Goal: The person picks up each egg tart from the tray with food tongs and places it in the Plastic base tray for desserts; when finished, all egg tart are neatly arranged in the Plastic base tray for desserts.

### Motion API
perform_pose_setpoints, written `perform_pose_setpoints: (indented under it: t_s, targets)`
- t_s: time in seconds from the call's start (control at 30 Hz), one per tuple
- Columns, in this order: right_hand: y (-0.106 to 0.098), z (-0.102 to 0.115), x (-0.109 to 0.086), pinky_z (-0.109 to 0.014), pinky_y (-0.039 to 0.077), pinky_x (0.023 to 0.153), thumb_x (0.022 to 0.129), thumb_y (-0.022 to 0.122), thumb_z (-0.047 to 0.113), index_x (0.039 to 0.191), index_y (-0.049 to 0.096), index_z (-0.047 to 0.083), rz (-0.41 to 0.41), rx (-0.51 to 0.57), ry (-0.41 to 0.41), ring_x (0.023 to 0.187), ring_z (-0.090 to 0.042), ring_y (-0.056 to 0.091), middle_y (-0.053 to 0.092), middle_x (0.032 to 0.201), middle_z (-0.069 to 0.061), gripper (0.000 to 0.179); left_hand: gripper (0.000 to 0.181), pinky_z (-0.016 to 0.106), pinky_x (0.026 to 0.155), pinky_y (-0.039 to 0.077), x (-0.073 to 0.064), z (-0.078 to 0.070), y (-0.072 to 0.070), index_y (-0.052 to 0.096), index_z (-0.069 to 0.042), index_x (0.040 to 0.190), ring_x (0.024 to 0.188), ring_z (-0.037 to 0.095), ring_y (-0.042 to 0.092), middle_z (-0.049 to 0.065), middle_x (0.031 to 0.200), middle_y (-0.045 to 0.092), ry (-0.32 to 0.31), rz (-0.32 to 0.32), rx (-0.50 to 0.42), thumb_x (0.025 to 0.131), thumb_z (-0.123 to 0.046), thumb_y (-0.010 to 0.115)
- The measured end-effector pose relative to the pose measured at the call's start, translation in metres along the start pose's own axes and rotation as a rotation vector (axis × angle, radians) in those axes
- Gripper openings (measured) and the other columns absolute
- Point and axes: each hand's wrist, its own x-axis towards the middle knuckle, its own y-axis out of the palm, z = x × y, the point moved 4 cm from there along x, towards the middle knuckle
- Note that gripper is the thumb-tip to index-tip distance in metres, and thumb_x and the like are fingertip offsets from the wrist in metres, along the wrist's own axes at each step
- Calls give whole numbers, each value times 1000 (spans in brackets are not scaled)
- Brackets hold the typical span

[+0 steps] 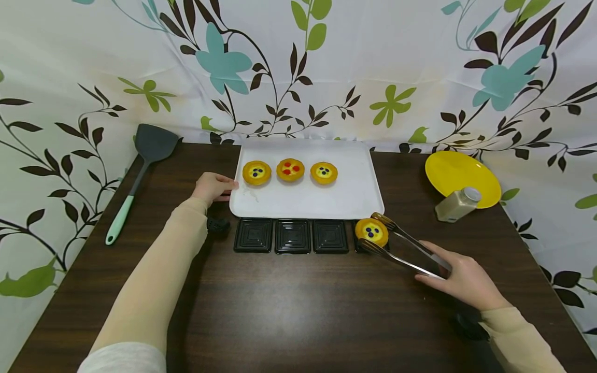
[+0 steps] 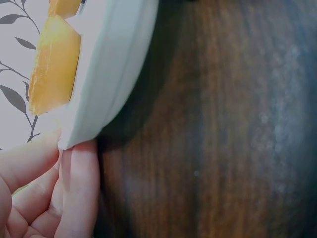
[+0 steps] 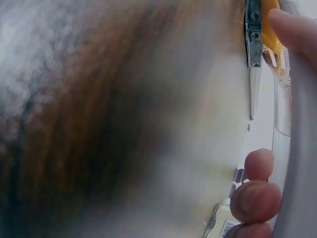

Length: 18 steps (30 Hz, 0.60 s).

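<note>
My left hand (image 1: 212, 187) pinches the left rim of a white tray (image 1: 298, 204), thumb on top and a finger beneath, as the left wrist view (image 2: 74, 144) shows. Three egg tarts stand in a row on it: one with dark berries (image 1: 256, 173), one with red pieces (image 1: 290, 170), another with dark berries (image 1: 324, 173). In my right hand (image 1: 466, 277) is a pair of metal tongs (image 1: 415, 241). Their spread tips lie on either side of a fourth, berry-topped tart (image 1: 371, 232), at the rightmost black square dish. Whether the tips press it I cannot tell.
Several black square dishes (image 1: 292, 236) line the tray's front edge. Left lies a spatula (image 1: 140, 178) with a mint handle. At right, a yellow plate (image 1: 457, 173) leans near the patterned curtain (image 1: 345, 62), a shaker jar (image 1: 458, 205) before it. Everything stands on a dark wooden table (image 1: 298, 305).
</note>
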Motion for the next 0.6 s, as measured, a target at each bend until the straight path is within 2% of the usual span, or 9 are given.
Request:
perform_pose_setpoints:
  t_s: [0.4,0.6]
  targets:
    - [-5,0,0,-21,26,45,69,81,48,135,52,18,-3,0,26,54,-7,37,43,62,4,78,43,30,86,54,-1,0,0,53,5,130,116,31,55,23,129,52,5,-4,3,95,-20,59]
    - [-7,1,1,-20,32,47,69,82,46,137,51,19,-2,31,32,57,-8,42,51,68,0,79,42,30,87,54,-2,-1,0,54,5,129,116,32,56,23,129,52,12,-3,7,95,-19,59]
